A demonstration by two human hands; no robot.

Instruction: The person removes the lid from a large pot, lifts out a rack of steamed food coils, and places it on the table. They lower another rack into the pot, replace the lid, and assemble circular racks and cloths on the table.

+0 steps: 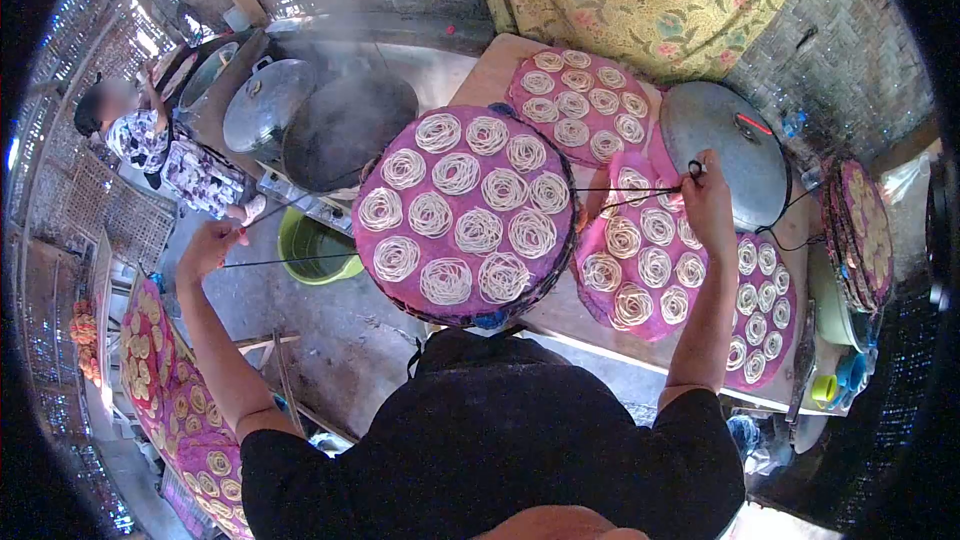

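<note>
In front of my body is a round tray (pixel 408 285) lined with pink cloth, with several coiled noodle nests (pixel 456 173) spread over it. Dark cords run out from both sides of this tray. My left hand (pixel 208 248) is closed on the left cord (pixel 290 260), well out to the side. On the other side, my right hand (pixel 706 205) grips the right cord (pixel 630 190), and a small dark loop stands above its fingers. Both cords look taut. What lies under the tray is hidden.
Behind stands a steaming pot (pixel 345 135) beside a metal lid (pixel 265 105). A green basin (pixel 310 245) sits on the floor. On the right, a table (pixel 490 70) carries pink cloths with noodle coils and a large round lid (pixel 725 155). Another person (pixel 180 155) is at the left.
</note>
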